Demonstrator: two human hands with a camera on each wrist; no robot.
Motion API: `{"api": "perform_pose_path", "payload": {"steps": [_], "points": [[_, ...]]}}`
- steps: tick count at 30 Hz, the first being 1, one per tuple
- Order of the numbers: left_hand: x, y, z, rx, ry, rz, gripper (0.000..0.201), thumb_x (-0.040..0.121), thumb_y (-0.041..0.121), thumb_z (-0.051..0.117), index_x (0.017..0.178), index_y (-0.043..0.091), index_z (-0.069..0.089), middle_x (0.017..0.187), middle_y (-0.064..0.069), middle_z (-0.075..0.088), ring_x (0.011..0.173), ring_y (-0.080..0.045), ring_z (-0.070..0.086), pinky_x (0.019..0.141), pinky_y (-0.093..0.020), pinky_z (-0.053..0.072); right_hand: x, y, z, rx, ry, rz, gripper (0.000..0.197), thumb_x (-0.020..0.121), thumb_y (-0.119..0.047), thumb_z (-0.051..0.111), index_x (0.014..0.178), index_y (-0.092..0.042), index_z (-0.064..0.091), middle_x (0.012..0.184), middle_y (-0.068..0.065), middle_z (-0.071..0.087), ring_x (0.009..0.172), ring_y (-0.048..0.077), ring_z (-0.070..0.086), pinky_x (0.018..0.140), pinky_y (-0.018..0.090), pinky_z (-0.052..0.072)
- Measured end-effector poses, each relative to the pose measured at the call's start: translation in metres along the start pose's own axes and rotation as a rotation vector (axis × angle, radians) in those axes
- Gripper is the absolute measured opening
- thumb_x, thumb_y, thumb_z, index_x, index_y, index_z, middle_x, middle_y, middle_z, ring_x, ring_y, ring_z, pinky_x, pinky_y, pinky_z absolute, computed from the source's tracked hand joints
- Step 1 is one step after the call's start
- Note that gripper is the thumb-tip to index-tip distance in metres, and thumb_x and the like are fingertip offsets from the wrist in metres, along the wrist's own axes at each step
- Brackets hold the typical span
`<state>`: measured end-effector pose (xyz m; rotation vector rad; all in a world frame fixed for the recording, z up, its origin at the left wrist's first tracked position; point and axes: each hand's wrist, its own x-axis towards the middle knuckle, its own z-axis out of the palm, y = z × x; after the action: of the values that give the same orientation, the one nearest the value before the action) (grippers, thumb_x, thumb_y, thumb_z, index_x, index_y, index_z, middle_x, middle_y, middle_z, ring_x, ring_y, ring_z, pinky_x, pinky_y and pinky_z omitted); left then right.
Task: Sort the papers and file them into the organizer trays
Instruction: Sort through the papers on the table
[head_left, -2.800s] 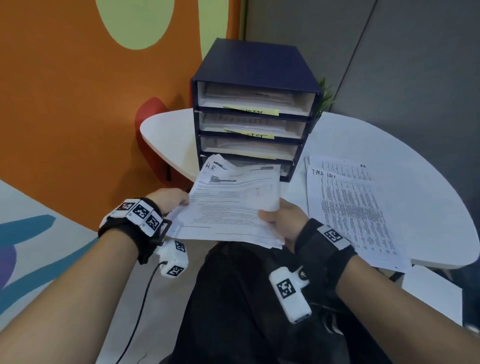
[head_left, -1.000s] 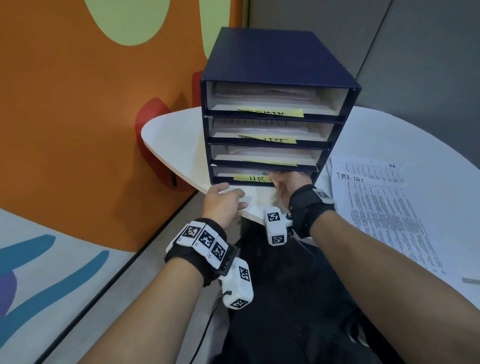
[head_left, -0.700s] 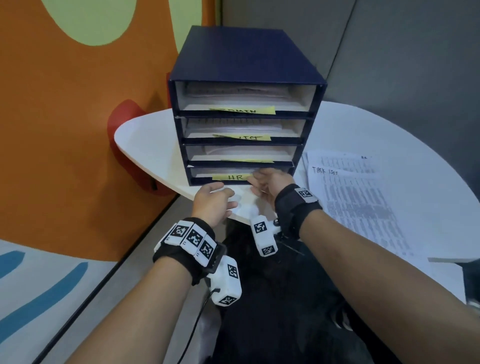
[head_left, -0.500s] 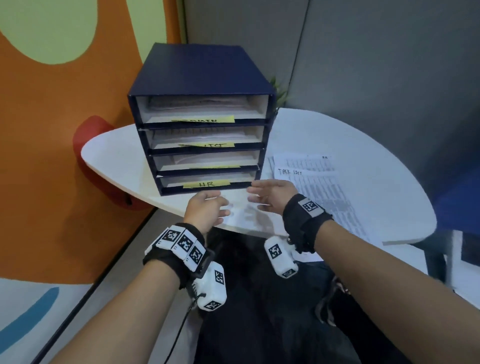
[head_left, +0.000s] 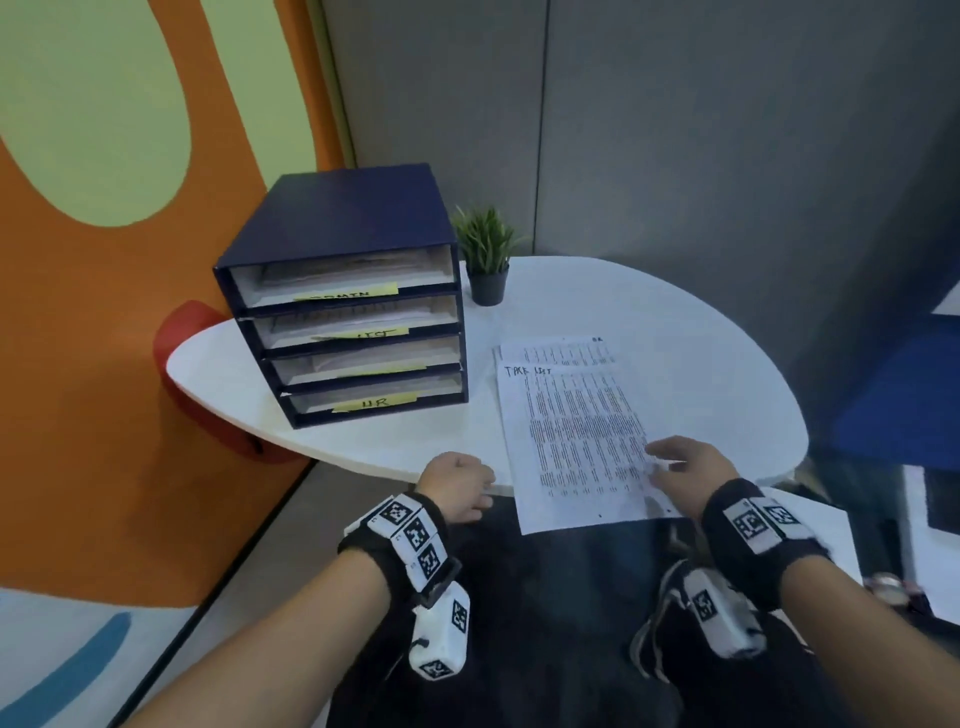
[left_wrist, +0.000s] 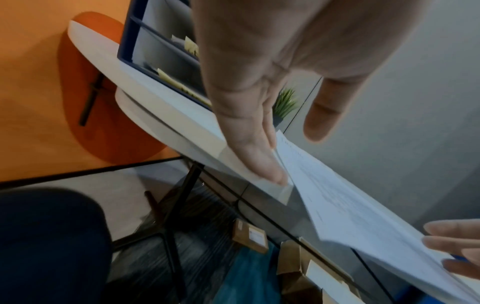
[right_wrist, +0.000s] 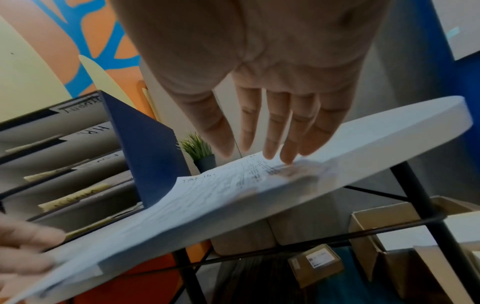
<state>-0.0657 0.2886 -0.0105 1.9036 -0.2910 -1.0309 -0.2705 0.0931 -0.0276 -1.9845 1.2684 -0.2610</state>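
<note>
The dark blue organizer (head_left: 343, 312) stands at the table's left, its stacked trays holding papers behind yellow labels; the bottom label reads HR (head_left: 374, 402). A stack of printed papers (head_left: 571, 431) headed "Task list" lies to its right, overhanging the table's front edge. My right hand (head_left: 657, 462) lies with straight fingers on the stack's right edge, fingertips (right_wrist: 285, 158) touching the top sheet (right_wrist: 207, 195). My left hand (head_left: 480, 491) is at the table's front edge, left of the stack; its fingers (left_wrist: 270, 172) are straight and touch the edge beside the papers (left_wrist: 350, 205), holding nothing.
The white oval table (head_left: 675, 338) carries a small potted plant (head_left: 485, 260) behind the organizer. An orange wall runs along the left and a blue chair (head_left: 904, 395) stands to the right. Cardboard boxes (right_wrist: 389, 236) sit on the floor under the table.
The papers marked HR that both hands held are out of my hands. Both hands drew back from the bottom tray, and the right hand moved right onto the task-list stack.
</note>
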Motion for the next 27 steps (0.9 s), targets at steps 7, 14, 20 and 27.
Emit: {"api": "perform_pose_path", "payload": {"steps": [7,14,20,27], "points": [[-0.002,-0.009,0.045,0.006,-0.088,-0.184,0.047,0.084,0.044,0.071,0.112,0.007,0.061,0.105,-0.006,0.071,0.075,-0.014,0.073,0.070,-0.028,0.061,0.015,-0.010,0.010,0.023,-0.141,-0.024,0.029,0.085,-0.014,0.064,0.113,-0.019,0.064,0.119,0.004,0.065,0.100,0.022,0.060,0.095,0.032,0.045],[-0.004,0.003,0.055,0.082,0.039,-0.028,0.018,0.092,0.022,0.062,0.080,0.012,0.052,0.079,-0.004,0.056,0.057,-0.011,0.056,0.050,-0.021,0.051,0.015,-0.020,0.009,0.039,-0.232,-0.047,0.031,0.085,-0.015,0.065,0.117,-0.015,0.064,0.121,0.008,0.062,0.106,0.024,0.058,0.096,0.031,0.043],[-0.005,0.008,0.046,-0.209,0.141,0.016,0.005,0.093,0.007,0.055,0.098,0.006,0.053,0.093,-0.012,0.060,0.074,-0.022,0.063,0.078,-0.040,0.060,0.011,-0.030,0.015,0.102,-0.249,-0.018,0.035,0.084,-0.020,0.067,0.118,-0.018,0.065,0.122,0.005,0.062,0.107,0.022,0.058,0.098,0.034,0.046],[-0.031,0.016,0.034,-0.440,0.120,0.058,0.021,0.095,0.007,0.047,0.112,-0.003,0.053,0.112,-0.023,0.065,0.087,-0.032,0.067,0.058,-0.032,0.061,0.006,-0.039,0.012,0.051,-0.234,-0.034,0.038,0.085,-0.017,0.064,0.122,-0.007,0.064,0.125,0.014,0.063,0.108,0.028,0.061,0.095,0.032,0.048]]}}
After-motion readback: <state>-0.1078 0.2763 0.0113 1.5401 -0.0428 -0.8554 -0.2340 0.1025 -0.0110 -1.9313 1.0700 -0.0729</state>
